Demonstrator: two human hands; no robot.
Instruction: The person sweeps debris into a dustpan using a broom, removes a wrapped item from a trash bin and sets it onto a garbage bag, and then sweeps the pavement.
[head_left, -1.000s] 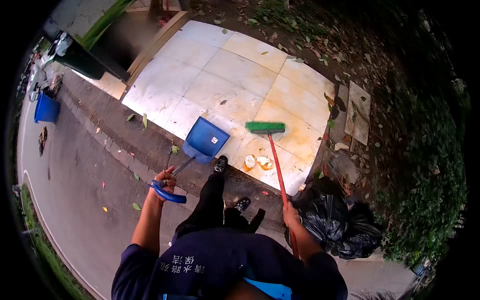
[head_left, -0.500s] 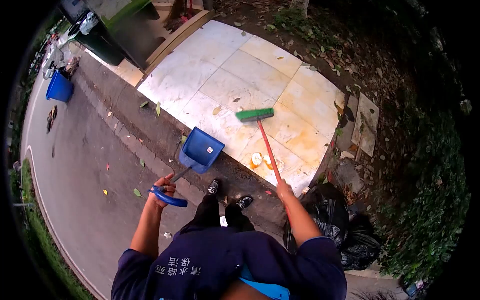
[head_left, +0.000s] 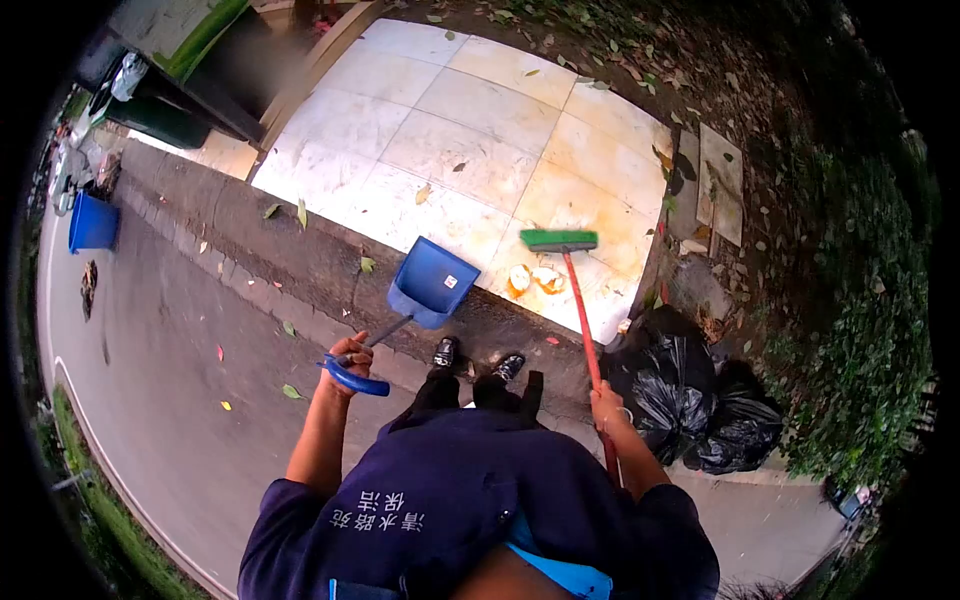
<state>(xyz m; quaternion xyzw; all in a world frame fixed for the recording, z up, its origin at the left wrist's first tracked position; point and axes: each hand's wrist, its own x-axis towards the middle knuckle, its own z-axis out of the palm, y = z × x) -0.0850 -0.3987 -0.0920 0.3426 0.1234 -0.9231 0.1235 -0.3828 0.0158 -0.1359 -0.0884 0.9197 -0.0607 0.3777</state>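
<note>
My left hand (head_left: 350, 358) is closed round the grey shaft of a blue dustpan (head_left: 435, 283), just by its curved blue handle. The dustpan is over the edge of the pale tiles (head_left: 455, 155). In my right hand (head_left: 606, 405) is the red pole of a broom, whose green bristle head (head_left: 558, 240) is over the tiles. Two crumpled white pieces with orange-brown smears, one of them here (head_left: 519, 279), lie on the tiles just below the broom head. A dry leaf (head_left: 423, 193) lies farther up the tiles.
Black garbage bags (head_left: 668, 385) sit at the right, beside the tiles. A blue bucket (head_left: 93, 221) stands on the road at the far left, near a dark green bin (head_left: 165, 120). Leafy soil and bushes (head_left: 850, 370) border the right side. A curb runs below the tiles.
The broom head has moved across the tiles, now nearer the smeared pieces. My feet are now side by side below the tiles; one was at their edge a second ago. Both hands keep their holds.
</note>
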